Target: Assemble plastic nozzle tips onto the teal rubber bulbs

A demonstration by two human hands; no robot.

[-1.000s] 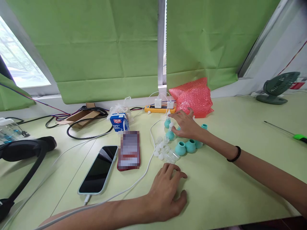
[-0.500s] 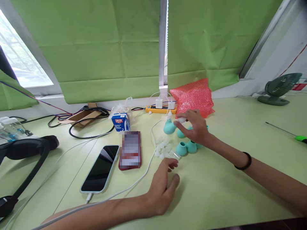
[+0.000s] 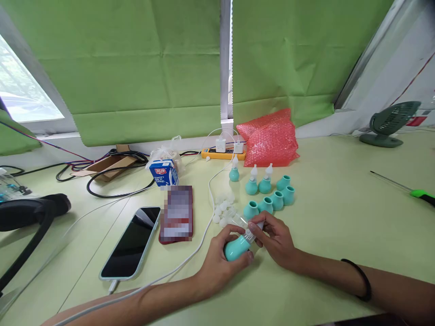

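Note:
My left hand (image 3: 217, 262) is wrapped round the teal rubber bulb of a nasal aspirator (image 3: 237, 248), which lies tilted with its tip up to the right. My right hand (image 3: 277, 235) pinches the aspirator's clear tip, and its fingers partly hide it. Just beyond my hands stand several open-necked teal bulbs (image 3: 251, 209). Three upright aspirators with whitish tips (image 3: 251, 184) stand farther back. Left of the bulbs lie small translucent white caps (image 3: 222, 209) in a loose pile, with clear tubes (image 3: 237, 219) beside them.
A black phone (image 3: 131, 244) on a white cable and a red-cased phone (image 3: 176, 215) lie left. Behind are a blue milk carton (image 3: 164, 173), an orange power strip (image 3: 222, 155) and red bubble wrap (image 3: 272, 140). A screwdriver (image 3: 421, 194) and fan (image 3: 387, 124) are right.
My right hand has come down and nearer from above the bulbs. My left hand, empty before, now grips an aspirator's bulb, with my right fingers on its tip. The view has shifted slightly.

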